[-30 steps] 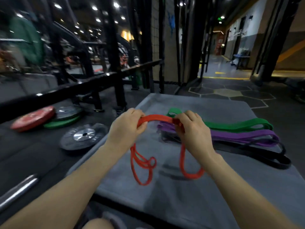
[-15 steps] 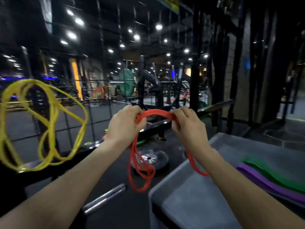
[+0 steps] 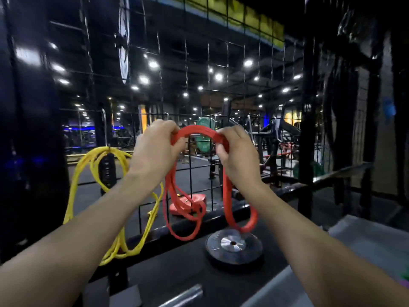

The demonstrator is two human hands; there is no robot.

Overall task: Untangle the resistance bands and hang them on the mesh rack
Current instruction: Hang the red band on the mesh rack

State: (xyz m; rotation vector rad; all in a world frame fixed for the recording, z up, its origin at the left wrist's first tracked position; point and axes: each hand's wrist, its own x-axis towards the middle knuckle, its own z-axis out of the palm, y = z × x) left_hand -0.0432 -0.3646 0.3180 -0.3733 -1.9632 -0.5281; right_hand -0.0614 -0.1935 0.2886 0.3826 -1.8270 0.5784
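Two hands hold one red band (image 3: 200, 132) raised in front of the mesh rack (image 3: 208, 103). Left hand (image 3: 155, 149) has fingers curled over the band's top, thumb beneath, pinching it. Right hand (image 3: 238, 151) grips the same top stretch a little to the right, fingers wrapped round it. Between the hands the band arches upward in a short hump. Below the left hand several red loops hang down, crossed and knotted together; below the right hand a single longer loop hangs. Both sets of loops dangle in front of the rack's lower bars. Left of the red band, a yellow band (image 3: 93, 187) hangs on the rack from a point near its top, in several strands. Under the red loops, a black weight plate (image 3: 234, 247) lies flat on the floor. Right of the plate, a grey mat (image 3: 367, 244) edge shows.
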